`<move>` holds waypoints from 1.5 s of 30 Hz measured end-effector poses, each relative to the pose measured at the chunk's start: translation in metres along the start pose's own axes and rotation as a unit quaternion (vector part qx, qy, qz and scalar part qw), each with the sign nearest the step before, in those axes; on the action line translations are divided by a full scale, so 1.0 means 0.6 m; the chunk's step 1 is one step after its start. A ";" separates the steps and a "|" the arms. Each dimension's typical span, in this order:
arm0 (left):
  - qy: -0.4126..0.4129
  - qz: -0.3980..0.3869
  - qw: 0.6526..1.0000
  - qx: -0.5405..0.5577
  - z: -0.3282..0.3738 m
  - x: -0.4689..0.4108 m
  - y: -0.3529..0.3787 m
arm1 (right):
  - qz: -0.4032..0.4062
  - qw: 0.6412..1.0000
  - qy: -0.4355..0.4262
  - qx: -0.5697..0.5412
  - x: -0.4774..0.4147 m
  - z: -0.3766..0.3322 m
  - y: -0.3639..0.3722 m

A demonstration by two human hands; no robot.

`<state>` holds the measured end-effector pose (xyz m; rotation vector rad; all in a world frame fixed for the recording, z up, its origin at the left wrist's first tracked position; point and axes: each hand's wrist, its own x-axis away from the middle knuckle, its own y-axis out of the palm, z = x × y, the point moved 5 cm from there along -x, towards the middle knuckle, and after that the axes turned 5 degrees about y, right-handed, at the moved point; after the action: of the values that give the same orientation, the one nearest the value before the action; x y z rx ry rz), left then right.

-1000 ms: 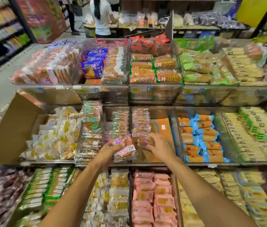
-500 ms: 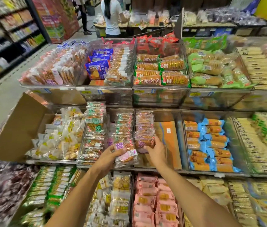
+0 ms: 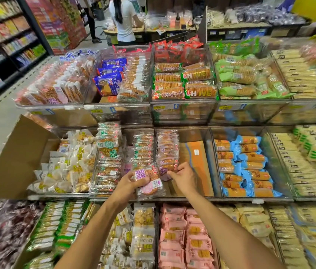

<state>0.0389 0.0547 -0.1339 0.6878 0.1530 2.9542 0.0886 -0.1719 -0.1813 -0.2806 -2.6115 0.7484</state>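
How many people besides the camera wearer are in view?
2. Person in white top, centre back; person in dark trousers just left of them, head cropped. Others may be hidden.

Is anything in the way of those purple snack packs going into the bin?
Nothing visible. The left hand holds the purple packs right before the bin; the right hand pinches the front pack of the row there, and bare orange cardboard lies open beside it.
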 end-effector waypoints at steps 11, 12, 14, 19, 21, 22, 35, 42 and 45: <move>0.047 0.034 0.996 -0.073 0.027 0.003 0.006 | -0.052 0.988 -0.003 -0.143 0.021 0.025 -0.040; 0.051 0.035 0.995 -0.083 0.030 0.002 0.013 | -0.072 0.986 -0.017 -0.147 0.029 0.020 -0.043; 0.069 0.036 0.993 -0.092 0.044 0.005 0.033 | -0.121 0.979 -0.055 -0.157 0.048 0.007 -0.048; 0.106 0.023 0.986 -0.124 0.054 -0.007 0.069 | -0.165 0.961 -0.113 -0.189 0.059 -0.001 -0.074; 0.110 0.014 0.986 -0.124 0.055 -0.008 0.082 | -0.177 0.961 -0.117 -0.175 0.053 0.004 -0.081; 0.116 0.012 0.985 -0.131 0.057 -0.008 0.089 | -0.173 0.966 -0.118 -0.151 0.049 0.007 -0.083; 0.206 0.071 0.840 -0.496 0.045 -0.034 0.098 | -0.072 0.959 -0.163 0.219 0.048 -0.001 -0.070; 0.215 0.092 0.859 -0.455 0.047 -0.040 0.081 | -0.086 0.975 -0.095 0.180 0.039 -0.008 -0.046; 0.198 0.096 0.868 -0.445 0.045 -0.045 0.069 | -0.093 0.977 -0.105 0.163 0.041 -0.003 -0.032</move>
<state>0.0717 0.0126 -0.1167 -0.0435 -1.2229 2.8008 0.0660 -0.1801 -0.1614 0.1440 -2.6012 1.1712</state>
